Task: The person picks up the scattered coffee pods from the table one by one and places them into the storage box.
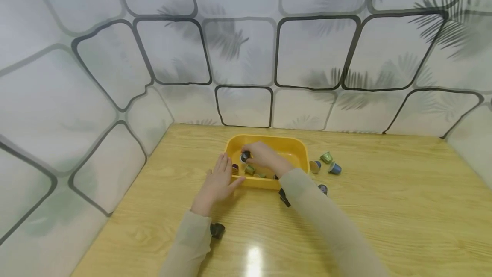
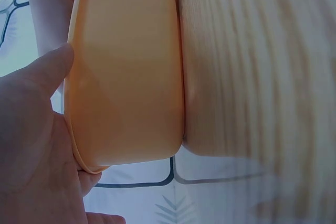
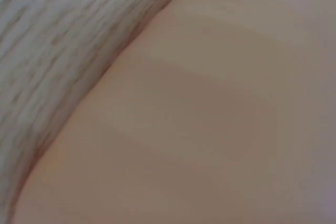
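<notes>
A yellow plastic tray (image 1: 296, 148) stands on the wooden table, with several coffee capsules inside. My right hand (image 1: 265, 155) reaches over it and pinches a dark coffee capsule (image 1: 245, 156) between thumb and fingers, above the tray's left part. Below lie a green capsule (image 1: 250, 169) and a dark purple one (image 1: 235, 168). My left hand (image 1: 217, 185) rests on the tray's front left corner with its fingers stretched out. In the left wrist view, the thumb of that hand (image 2: 31, 124) touches the rim of the tray (image 2: 126, 77). The right wrist view is filled by blurred skin.
Right of the tray lie a green capsule (image 1: 326, 157), a blue capsule (image 1: 335, 168), a capsule with a tan lid (image 1: 314, 166) and a dark one (image 1: 323, 189) by the right sleeve. Patterned walls (image 1: 246, 106) border the table (image 1: 403, 208) behind and at left.
</notes>
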The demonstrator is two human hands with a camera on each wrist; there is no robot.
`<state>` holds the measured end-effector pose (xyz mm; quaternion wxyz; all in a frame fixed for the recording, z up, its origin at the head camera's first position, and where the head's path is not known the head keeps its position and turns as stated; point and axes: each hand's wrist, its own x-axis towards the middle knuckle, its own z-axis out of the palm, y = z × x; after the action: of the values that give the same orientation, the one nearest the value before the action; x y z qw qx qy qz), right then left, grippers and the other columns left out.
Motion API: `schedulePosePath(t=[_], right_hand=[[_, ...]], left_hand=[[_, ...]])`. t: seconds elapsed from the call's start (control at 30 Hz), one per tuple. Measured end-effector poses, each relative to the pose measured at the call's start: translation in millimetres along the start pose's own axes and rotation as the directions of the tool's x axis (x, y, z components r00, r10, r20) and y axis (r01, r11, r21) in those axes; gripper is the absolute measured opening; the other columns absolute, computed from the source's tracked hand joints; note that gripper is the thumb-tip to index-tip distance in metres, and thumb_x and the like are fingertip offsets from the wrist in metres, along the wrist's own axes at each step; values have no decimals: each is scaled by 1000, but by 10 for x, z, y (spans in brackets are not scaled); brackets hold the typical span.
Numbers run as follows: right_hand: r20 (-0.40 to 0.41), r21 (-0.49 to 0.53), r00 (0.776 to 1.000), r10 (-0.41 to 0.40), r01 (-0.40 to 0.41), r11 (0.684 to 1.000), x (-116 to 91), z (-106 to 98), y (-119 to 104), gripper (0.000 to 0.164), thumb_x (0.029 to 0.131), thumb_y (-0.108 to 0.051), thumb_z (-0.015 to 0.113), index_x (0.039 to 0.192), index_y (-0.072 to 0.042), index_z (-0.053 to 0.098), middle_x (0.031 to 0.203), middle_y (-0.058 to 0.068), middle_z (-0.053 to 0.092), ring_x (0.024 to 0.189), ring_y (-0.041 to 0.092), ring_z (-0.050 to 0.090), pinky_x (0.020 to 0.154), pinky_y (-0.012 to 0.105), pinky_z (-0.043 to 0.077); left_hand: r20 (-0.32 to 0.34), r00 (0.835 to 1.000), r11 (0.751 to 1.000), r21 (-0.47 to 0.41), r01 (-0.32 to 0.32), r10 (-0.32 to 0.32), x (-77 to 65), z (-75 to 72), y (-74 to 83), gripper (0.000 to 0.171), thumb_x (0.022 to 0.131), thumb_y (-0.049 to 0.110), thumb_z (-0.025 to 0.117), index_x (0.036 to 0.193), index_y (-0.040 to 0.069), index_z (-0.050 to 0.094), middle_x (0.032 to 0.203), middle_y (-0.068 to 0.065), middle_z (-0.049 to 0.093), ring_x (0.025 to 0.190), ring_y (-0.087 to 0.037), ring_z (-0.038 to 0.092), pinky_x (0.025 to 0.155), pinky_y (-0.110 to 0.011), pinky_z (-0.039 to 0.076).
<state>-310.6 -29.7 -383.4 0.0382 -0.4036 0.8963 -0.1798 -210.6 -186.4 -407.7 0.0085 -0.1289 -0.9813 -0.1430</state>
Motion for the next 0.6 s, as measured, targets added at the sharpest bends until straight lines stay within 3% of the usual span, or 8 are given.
schedulePosePath(t=[0.6], right_hand=[[48,-30,998,50,-49,998,139,111,-76,28,81,-9,64,109,-3,60,103,7,61,93,19,56,82,31,44]], left_hand=[[6,1000,1000,2,16,-16,2,-19,23,78,90,51,36,136,-9,19,144,-22,5,132,-30,0,93,-61,22]])
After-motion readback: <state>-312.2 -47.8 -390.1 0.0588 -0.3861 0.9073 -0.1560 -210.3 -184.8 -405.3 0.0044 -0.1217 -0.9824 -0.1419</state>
